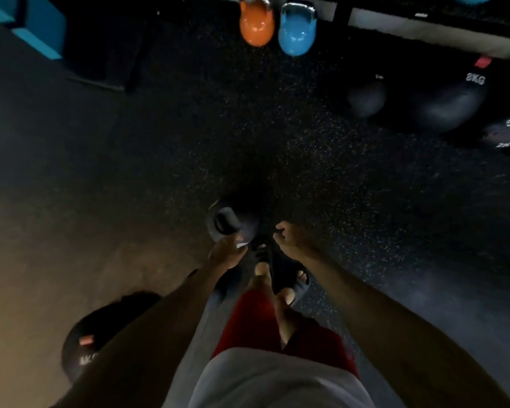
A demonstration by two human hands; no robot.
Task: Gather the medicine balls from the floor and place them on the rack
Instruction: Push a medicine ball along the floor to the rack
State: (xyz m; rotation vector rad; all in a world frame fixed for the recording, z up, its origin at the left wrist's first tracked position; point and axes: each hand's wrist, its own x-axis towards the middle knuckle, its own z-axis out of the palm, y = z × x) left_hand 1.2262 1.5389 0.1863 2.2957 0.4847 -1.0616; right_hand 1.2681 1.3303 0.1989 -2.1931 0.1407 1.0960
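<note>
**At centre frame, medicine ball [233, 222] lay nearest the left hand [228, 251]**

On the speckled floor [306, 142], the medicine ball sat just above the hands in the frame, round, so no axis mattered. The left hand lay at its near edge, grip too blurred to tell; the right hand [289, 240] hung clear to the right, fingers [278, 231] loosely curled, holding nothing.

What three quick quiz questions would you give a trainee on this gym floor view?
1. True or false: the glossy orange kettlebell stands right of the glossy blue kettlebell.
2. Which touches the dark round medicine ball by the feet? A left hand, B right hand, C neither.
3. Fill in: the black medicine ball at far right is marked ___.
Key: 1 false; 2 A; 3 8KG.
</note>
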